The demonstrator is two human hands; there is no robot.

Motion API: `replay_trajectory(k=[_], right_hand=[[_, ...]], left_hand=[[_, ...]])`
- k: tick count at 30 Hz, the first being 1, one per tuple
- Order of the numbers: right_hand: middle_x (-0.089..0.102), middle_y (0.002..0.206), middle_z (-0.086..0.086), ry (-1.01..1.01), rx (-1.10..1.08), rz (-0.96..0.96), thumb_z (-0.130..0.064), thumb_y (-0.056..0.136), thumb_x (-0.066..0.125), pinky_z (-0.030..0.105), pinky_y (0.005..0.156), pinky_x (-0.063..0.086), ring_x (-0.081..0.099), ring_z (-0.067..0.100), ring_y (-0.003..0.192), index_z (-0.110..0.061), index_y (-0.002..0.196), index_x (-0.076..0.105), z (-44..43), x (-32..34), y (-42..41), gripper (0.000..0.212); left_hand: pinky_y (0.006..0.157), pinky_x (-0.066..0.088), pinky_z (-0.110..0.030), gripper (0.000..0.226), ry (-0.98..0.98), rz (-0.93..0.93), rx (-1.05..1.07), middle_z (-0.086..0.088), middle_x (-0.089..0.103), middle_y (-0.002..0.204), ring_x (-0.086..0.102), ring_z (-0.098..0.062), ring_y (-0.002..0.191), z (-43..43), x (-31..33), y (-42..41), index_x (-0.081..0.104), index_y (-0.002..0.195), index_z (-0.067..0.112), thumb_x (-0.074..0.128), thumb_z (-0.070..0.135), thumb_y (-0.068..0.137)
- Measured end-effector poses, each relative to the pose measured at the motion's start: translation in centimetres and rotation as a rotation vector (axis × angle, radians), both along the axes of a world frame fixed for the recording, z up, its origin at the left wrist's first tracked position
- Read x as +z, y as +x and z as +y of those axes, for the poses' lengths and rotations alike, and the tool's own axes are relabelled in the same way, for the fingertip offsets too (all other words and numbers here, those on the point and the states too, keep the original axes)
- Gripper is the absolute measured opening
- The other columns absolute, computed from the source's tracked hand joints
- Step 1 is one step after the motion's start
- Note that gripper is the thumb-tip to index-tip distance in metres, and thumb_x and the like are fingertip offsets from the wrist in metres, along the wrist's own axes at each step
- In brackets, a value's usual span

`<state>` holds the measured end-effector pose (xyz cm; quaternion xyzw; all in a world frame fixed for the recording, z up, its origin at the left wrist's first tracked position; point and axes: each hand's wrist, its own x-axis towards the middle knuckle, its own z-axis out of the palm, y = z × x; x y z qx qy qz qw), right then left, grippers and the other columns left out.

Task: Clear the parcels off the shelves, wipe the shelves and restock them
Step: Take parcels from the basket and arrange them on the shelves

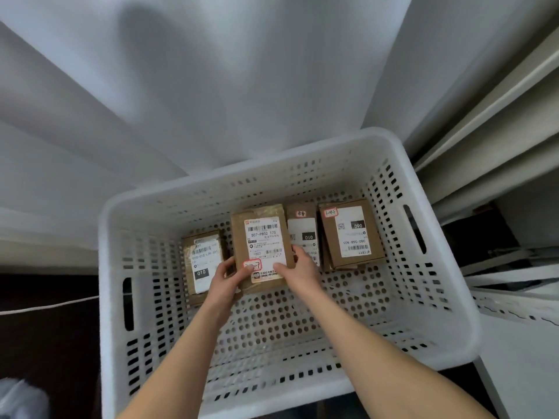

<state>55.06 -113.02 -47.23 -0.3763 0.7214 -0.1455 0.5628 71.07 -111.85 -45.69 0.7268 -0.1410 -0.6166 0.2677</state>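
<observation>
The middle parcel (pixel 261 246), a taped brown box with a large shipping label, is inside the white perforated crate (pixel 438 237), and both hands hold it at its near end. The left hand (pixel 230 278) grasps the near left corner with the thumb on top beside a red-edged sticker. The right hand (pixel 299 267) grasps the near right edge, its fingers (pixel 298 252) curled round the side. I cannot tell whether the box rests on the crate floor or is raised off it.

Both hands grip the same end, so the far end could dip and strike the neighbouring boxes. The glossy tape may also let the thumbs slide. The fit is tight. The left parcel (pixel 202 261) lies just beside it, and the third parcel (pixel 302 231) is partly covered by its right edge, so a careless tilt could drag either one or scuff a label. A corner could also catch on the crate wall.

The crate holds four parcels in a row across the far half of its floor. The fourth, the 060 parcel (pixel 351 234), lies at the right, tilted, close to the third. A white shelf unit (pixel 484 164) stands just beside the crate's right wall.
</observation>
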Motion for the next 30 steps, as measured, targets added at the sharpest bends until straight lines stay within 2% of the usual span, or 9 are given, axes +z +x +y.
replay_trajectory(k=[8,15,17,19,21,23,25,27,30], right_hand=[[0.051,0.135,0.002,-0.042,0.157,0.249,-0.031,0.095,0.058,0.032,0.086,0.052,0.057,0.022,0.113,-0.027,0.146,0.036,-0.8,-1.2,1.3,0.056],[0.048,0.138,0.003,-0.03,0.18,0.235,-0.028,0.097,0.053,0.037,0.089,0.052,0.056,0.023,0.116,-0.027,0.15,0.031,-1.4,-2.5,3.0,0.057],[0.049,0.137,0.002,-0.036,0.183,0.228,-0.025,0.097,0.054,0.034,0.087,0.053,0.057,0.021,0.114,-0.028,0.15,0.031,-1.4,-2.9,3.6,0.058],[0.049,0.138,0.001,-0.044,0.196,0.227,-0.024,0.097,0.054,0.031,0.085,0.049,0.055,0.021,0.117,-0.027,0.151,0.03,-1.5,-3.2,3.9,0.058],[0.047,0.141,0.001,-0.057,0.207,0.196,-0.022,0.099,0.052,0.032,0.089,0.048,0.053,0.022,0.12,-0.027,0.151,0.029,-1.7,-3.4,4.0,0.057],[0.045,0.143,0.001,-0.076,0.219,0.152,-0.022,0.1,0.048,0.034,0.091,0.047,0.051,0.022,0.123,-0.027,0.151,0.03,-1.6,-3.6,3.8,0.054],[0.043,0.145,0.001,-0.086,0.204,0.168,-0.027,0.101,0.046,0.033,0.092,0.045,0.048,0.021,0.126,-0.027,0.149,0.033,-1.6,-3.6,3.1,0.049],[0.041,0.146,0.003,-0.088,0.158,0.276,-0.033,0.099,0.049,0.034,0.096,0.044,0.045,0.021,0.129,-0.024,0.147,0.034,-1.5,-3.7,1.8,0.051],[0.037,0.147,0.008,-0.033,0.187,0.468,-0.038,0.093,0.059,0.038,0.1,0.045,0.041,0.025,0.131,-0.019,0.149,0.028,-1.5,-4.2,-0.7,0.067]], left_hand=[[0.08,0.053,-0.027,0.053,-0.047,-0.085,0.042,-0.008,0.062,0.127,0.062,-0.022,0.107,0.6,-1.5,-0.7,0.039,0.144,0.014,0.058,0.013,0.094],[0.097,0.05,-0.039,0.048,-0.081,-0.263,0.003,-0.006,0.056,0.135,0.058,-0.024,0.115,-0.4,-3.4,0.1,0.039,0.145,0.016,0.051,0.014,0.098],[0.082,0.055,-0.036,0.051,-0.088,-0.337,-0.044,0.0,0.052,0.138,0.061,-0.019,0.103,-0.7,-3.8,0.5,0.035,0.147,0.02,0.049,0.013,0.099],[0.058,0.049,-0.026,0.055,-0.082,-0.422,-0.105,0.003,0.048,0.141,0.06,-0.013,0.086,-1.0,-4.1,0.8,0.031,0.149,0.022,0.046,0.008,0.098],[0.052,0.046,-0.024,0.058,-0.074,-0.488,-0.149,0.005,0.046,0.143,0.06,-0.013,0.079,-1.1,-4.6,1.2,0.028,0.15,0.025,0.044,0.005,0.098],[0.058,0.05,-0.028,0.059,-0.076,-0.564,-0.205,0.004,0.046,0.144,0.062,-0.016,0.084,-1.2,-4.6,1.3,0.027,0.15,0.025,0.043,0.003,0.097],[0.079,0.056,-0.039,0.061,-0.081,-0.618,-0.285,-0.001,0.046,0.144,0.061,-0.023,0.105,-1.6,-4.1,1.1,0.027,0.15,0.022,0.047,0.006,0.095],[0.096,0.049,-0.044,0.062,-0.101,-0.688,-0.36,-0.005,0.041,0.145,0.052,-0.025,0.121,-2.0,-3.5,0.8,0.025,0.15,0.018,0.052,0.011,0.094],[0.099,0.043,-0.041,0.061,-0.142,-0.754,-0.346,-0.007,0.032,0.149,0.046,-0.026,0.127,-3.0,-2.9,0.3,0.023,0.15,0.015,0.051,0.016,0.096]])
